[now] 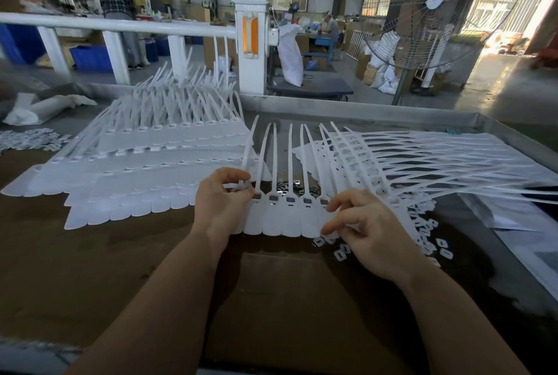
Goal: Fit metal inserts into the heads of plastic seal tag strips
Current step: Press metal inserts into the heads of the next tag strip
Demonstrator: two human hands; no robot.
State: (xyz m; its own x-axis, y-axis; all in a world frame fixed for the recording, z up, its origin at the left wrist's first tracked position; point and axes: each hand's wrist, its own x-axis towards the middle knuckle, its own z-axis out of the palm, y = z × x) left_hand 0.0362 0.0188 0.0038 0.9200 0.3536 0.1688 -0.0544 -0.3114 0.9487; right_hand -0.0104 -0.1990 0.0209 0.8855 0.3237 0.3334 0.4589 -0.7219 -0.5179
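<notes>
Head view: a row of white plastic seal tag strips (282,214) lies joined side by side on the brown worktable (90,254), flat tag ends toward the person and thin tails fanning away. At least 5 of the heads in this row show a dark rectangular insert seated in the head slot.

The left hand (222,204) sits at the left end of the row, fingers curled, thumb and fingertips pinching a small pale piece (243,185) at the leftmost strip's head; whether that piece is an insert or part of the strip cannot be told.

The right hand (367,229) rests on the right end of the row, fingers bent and spread, fingertips touching the tag surface. Whether it holds anything under the fingers cannot be told.

Just behind the row, between the tails, lies a small heap of dark metal inserts (297,186). Loose white rectangular caps (428,238) with slots are scattered on the table to the right of the right hand and under its wrist.

To the left, a large stack of strip sheets (157,163) lies in overlapping rows. To the right, another fanned pile of strips (407,160) spreads over the table's far right side. A heap of small white pieces (33,139) sits at the far left edge.

Beyond the table stand a white railing (120,25) and a large floor fan (431,9).
</notes>
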